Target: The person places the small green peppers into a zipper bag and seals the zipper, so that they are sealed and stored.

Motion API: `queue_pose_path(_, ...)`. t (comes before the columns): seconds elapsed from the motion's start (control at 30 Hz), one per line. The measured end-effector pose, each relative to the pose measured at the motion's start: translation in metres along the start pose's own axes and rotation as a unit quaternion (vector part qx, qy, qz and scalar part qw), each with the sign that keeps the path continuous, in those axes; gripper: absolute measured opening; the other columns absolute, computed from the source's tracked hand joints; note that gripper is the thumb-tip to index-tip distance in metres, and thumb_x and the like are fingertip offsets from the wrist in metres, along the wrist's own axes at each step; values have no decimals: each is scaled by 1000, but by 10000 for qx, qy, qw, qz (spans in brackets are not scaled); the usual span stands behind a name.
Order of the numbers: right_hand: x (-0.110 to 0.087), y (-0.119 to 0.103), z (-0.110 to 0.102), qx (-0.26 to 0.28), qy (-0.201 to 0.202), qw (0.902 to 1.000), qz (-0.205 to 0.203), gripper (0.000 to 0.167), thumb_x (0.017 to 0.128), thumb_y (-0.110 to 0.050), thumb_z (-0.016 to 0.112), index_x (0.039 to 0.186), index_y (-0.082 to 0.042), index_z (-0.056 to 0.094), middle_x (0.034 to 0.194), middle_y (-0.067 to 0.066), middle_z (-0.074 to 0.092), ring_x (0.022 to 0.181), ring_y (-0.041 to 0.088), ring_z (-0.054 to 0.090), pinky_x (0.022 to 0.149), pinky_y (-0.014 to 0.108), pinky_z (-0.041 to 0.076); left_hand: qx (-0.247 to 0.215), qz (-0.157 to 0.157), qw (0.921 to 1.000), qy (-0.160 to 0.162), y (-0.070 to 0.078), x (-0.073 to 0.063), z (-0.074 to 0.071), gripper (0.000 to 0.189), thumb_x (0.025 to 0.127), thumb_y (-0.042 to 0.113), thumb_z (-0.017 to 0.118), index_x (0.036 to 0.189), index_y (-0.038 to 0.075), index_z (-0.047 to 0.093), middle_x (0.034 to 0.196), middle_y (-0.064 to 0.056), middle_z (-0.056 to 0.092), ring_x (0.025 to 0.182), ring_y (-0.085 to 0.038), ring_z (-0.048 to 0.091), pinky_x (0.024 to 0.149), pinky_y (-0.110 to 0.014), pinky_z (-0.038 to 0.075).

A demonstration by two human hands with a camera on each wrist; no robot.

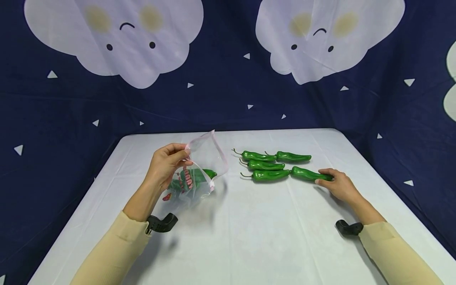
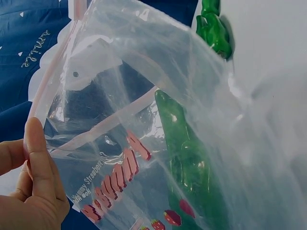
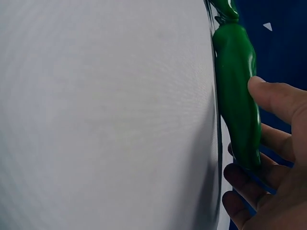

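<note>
Fingers of the left hand (image 1: 165, 164) pinch the rim of a clear bag (image 1: 210, 158), thumb against fingertips with next to no gap; those of the right hand (image 1: 340, 184) are parted by a pepper's width, thumb on the near side and fingertips on the far side of the gripped pepper (image 1: 308, 174), at its right end. Whether this pepper is lifted cannot be told. Its stem end points left, at the tip of the near-left pepper (image 1: 270, 175). Farther off lie the middle pepper (image 1: 266, 165), the far-left pepper (image 1: 259, 156) and the far-right pepper (image 1: 293, 157). The bag, with red lettering and a pink rim, gapes to the right; the bagged pepper (image 1: 209, 173) shows inside it, and the film hides the full count.

Good practice: the smooth, tapering end offers little purchase, so a hold nearer the thick middle should steady the pepper better. The limp rim is best held high and spread, lest the film fold across the mouth.

Surroundings: the white tabletop (image 1: 263, 237) is faintly creased and carries soft shadows under both arms. Behind it hangs a dark blue backdrop (image 1: 217, 109) with small white triangles and pale clouds (image 1: 132, 59), their faces printed upside down.
</note>
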State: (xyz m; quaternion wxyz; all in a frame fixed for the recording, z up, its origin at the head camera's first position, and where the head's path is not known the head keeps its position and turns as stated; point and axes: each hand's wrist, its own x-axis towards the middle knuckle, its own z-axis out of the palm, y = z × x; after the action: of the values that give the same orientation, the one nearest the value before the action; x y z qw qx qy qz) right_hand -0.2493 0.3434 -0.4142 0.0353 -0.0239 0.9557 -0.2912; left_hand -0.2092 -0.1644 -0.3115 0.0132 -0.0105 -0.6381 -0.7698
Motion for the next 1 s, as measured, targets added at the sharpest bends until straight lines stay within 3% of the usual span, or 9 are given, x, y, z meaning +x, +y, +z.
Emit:
queue_pose_path(0.3, 0, 6, -1, 66, 41, 10000, -7, 61, 90, -43, 60, 134, -2, 48, 137, 32, 43, 126, 49, 39, 96, 60, 40, -4, 18, 10000, -1, 0, 0, 0, 10, 90, 1, 60, 100, 4, 58, 80, 3, 59, 63, -9, 63, 65, -17, 60)
queue_pose_path(0.43, -1, 7, -1, 12, 136, 9999, -59, 57, 91, -40, 61, 133, -3, 50, 130, 29, 51, 112, 39, 50, 84, 45, 46, 0, 8, 10000, -3, 0, 1, 0, 10, 90, 2, 61, 99, 4, 58, 80, 3, 59, 63, -9, 63, 66, -17, 60)
queue_pose_path(0.63, -1, 10, 0, -34, 312, 9994, -167, 52, 91, -36, 62, 129, -3, 54, 115, 24, 60, 92, 27, 52, 70, 24, 40, 27, 8, 10000, 4, 0, 1, 1, 11, 89, 1, 61, 99, 4, 58, 81, 3, 59, 63, -9, 63, 66, -17, 60)
queue_pose_path(1.0, -6, 10, 0, 155, 589, 9980, -173, 50, 92, -38, 59, 129, -4, 55, 105, 22, 62, 81, 20, 50, 58, 20, 41, 58, 38, 10000, 8, -1, 1, 1, 10, 89, 1, 60, 98, 5, 58, 79, 2, 59, 62, -9, 63, 65, -17, 60)
